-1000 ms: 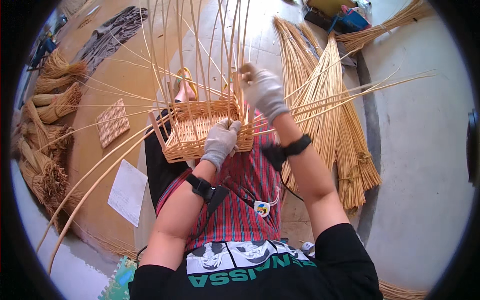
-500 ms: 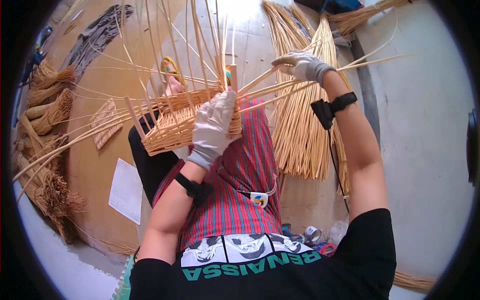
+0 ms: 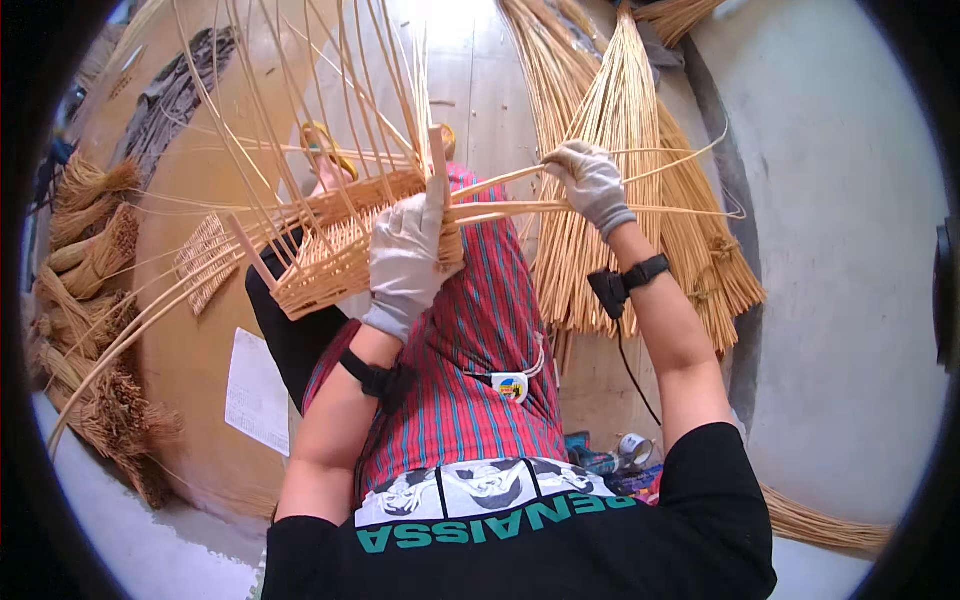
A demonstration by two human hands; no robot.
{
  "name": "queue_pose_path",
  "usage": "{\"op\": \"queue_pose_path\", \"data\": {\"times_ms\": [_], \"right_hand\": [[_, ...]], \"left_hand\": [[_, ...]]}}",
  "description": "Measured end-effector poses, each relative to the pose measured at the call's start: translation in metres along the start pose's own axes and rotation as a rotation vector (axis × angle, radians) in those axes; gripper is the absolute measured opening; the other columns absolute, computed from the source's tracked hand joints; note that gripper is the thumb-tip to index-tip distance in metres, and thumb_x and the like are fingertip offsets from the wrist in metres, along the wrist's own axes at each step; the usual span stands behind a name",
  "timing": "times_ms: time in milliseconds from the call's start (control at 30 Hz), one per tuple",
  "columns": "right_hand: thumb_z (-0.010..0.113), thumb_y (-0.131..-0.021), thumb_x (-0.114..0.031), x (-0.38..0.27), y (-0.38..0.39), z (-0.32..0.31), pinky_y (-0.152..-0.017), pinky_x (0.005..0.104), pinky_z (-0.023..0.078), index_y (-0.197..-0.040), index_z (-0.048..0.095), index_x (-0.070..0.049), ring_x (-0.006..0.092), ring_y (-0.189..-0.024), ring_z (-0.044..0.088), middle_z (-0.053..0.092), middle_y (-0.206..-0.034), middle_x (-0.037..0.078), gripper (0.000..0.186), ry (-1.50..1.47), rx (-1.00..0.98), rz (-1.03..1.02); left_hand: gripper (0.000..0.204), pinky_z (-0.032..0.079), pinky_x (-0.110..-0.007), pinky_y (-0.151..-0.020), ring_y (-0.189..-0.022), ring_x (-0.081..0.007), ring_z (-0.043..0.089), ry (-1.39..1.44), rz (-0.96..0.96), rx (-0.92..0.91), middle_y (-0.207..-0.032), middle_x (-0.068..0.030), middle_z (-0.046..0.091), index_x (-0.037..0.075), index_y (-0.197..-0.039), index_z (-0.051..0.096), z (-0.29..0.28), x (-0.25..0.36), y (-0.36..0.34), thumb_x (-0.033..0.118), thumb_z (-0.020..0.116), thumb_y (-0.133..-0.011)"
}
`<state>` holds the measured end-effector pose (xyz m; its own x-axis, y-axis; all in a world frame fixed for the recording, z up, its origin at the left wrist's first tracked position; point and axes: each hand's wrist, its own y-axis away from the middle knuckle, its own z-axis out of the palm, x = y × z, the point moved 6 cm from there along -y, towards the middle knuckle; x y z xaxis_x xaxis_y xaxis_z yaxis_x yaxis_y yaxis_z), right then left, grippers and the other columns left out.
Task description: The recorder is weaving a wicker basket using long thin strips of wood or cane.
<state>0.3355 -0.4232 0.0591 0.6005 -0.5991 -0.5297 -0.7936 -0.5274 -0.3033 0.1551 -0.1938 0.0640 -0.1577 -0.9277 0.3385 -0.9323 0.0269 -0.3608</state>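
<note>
A partly woven rectangular wicker basket (image 3: 330, 270) rests over my lap, with tall upright canes rising from it and wooden posts at its corners. My left hand (image 3: 405, 240), in a pale glove, is closed on the basket's right side beside a corner post (image 3: 437, 150). My right hand (image 3: 588, 183), also gloved, is out to the right with its fingers closed on long loose strands (image 3: 490, 190) that run from that corner and loop off to the right. Below my hands is a red striped cloth (image 3: 470, 330) over my legs, with a small white tag (image 3: 508, 388) on it.
A flat woven panel (image 3: 205, 260), paper sheet (image 3: 258, 390) and bundled reeds (image 3: 90, 260) lie left. Long straw bundles (image 3: 630, 100) lie right, more (image 3: 820, 520) at lower right. A grey cloth (image 3: 185, 80) is upper left, small items (image 3: 635, 450) beside my right hip.
The basket and my left hand have shifted left, the basket tilting. My right hand has moved out to the right, dropped slightly and closed its fingers on the strands.
</note>
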Motion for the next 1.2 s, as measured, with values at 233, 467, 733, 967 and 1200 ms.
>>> {"op": "queue_pose_path", "data": {"times_ms": [233, 467, 733, 967, 1200], "right_hand": [[0.073, -0.083, -0.037, -0.094, 0.001, -0.062, -0.087, 0.0359, 0.041, -0.081, 0.072, -0.017, 0.0223, -0.08, 0.065, 0.067, -0.072, 0.002, 0.02, 0.476, -0.043, -0.308], [0.07, -0.086, -0.036, -0.248, -0.005, 0.001, -0.088, 0.0376, 0.047, -0.102, 0.064, -0.015, 0.0202, -0.092, 0.062, 0.065, -0.101, 0.004, 0.026, 0.407, -0.465, -0.899], [0.062, -0.089, -0.059, -0.14, -0.035, 0.067, -0.1, 0.0385, 0.048, -0.126, 0.062, 0.003, 0.0344, -0.118, 0.062, 0.067, -0.117, 0.026, 0.072, -0.295, -0.343, 0.609], [0.082, -0.068, -0.052, -0.131, -0.008, 0.106, -0.092, 0.0437, 0.051, -0.106, 0.067, -0.003, 0.0377, -0.106, 0.065, 0.067, -0.112, 0.021, 0.064, 0.018, -0.473, 0.339], [0.069, -0.085, -0.044, -0.14, -0.012, 0.098, -0.084, 0.0472, 0.052, -0.101, 0.07, -0.013, 0.0375, -0.097, 0.066, 0.067, -0.1, 0.019, 0.034, 0.196, 0.003, 0.441]], "left_hand": [[0.125, 0.041, -0.048, -0.1, -0.118, -0.0334, 0.054, -0.038, -0.016, 0.026, -0.127, -0.0136, 0.055, 0.004, -0.157, 0.024, 0.006, -0.003, 0.007, 0.041, 0.09, -0.058], [0.065, 0.042, -0.039, -0.094, -0.115, -0.0271, 0.053, -0.081, -0.039, -0.15, -0.123, -0.0107, 0.053, 0.007, -0.142, 0.048, 0.002, -0.004, 0.003, 0.038, 0.067, -0.087], [0.028, 0.059, -0.042, -0.086, -0.088, -0.0225, 0.066, 1.793, -0.751, 0.689, -0.093, -0.0058, 0.065, 0.006, -0.118, 0.063, -0.014, -0.089, 0.057, 0.028, 0.058, -0.102], [0.033, 0.049, -0.025, -0.056, -0.068, -0.01, 0.063, 1.188, -0.546, 0.531, -0.08, -0.0018, 0.064, 0.001, -0.099, 0.066, -0.044, -0.109, 0.01, 0.033, 0.06, -0.102], [0.075, 0.044, -0.048, -0.097, -0.108, -0.0341, 0.058, 0.126, 0.025, 0.536, -0.118, -0.0155, 0.06, 0.004, -0.15, 0.036, -0.077, -0.009, -0.13, 0.03, 0.072, -0.089]]}}
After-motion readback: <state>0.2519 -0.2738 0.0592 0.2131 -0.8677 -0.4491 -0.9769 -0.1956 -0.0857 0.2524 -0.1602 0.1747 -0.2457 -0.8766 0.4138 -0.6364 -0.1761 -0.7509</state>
